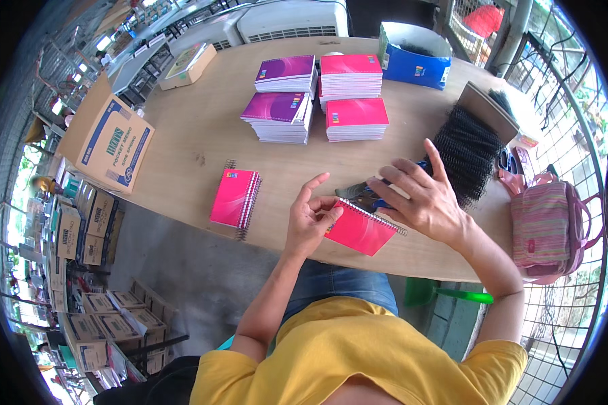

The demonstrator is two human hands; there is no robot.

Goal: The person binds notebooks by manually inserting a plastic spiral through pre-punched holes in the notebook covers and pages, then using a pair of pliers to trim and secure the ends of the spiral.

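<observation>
My left hand (pixel 309 226) pinches the corner of a small pink notebook (pixel 363 233) between thumb and fingers, at the table's near edge. A thin wire coil runs along the notebook's upper edge, its end sticking out past the right corner. Over that coil, my right hand (pixel 425 202) is open with fingers spread. Partly hidden behind it lies a dark tool with blue handles (pixel 358 194), which looks like pliers. To the left sits a small pile of pink notebooks (pixel 233 197) with coils along the right side.
Stacks of purple notebooks (pixel 277 108) and pink notebooks (pixel 357 113) stand at the table's far middle. A heap of black coils (pixel 463 152) lies at right, beside a striped bag (pixel 550 226). A blue box (pixel 415 66) is behind; a cardboard carton (pixel 111 145) stands left.
</observation>
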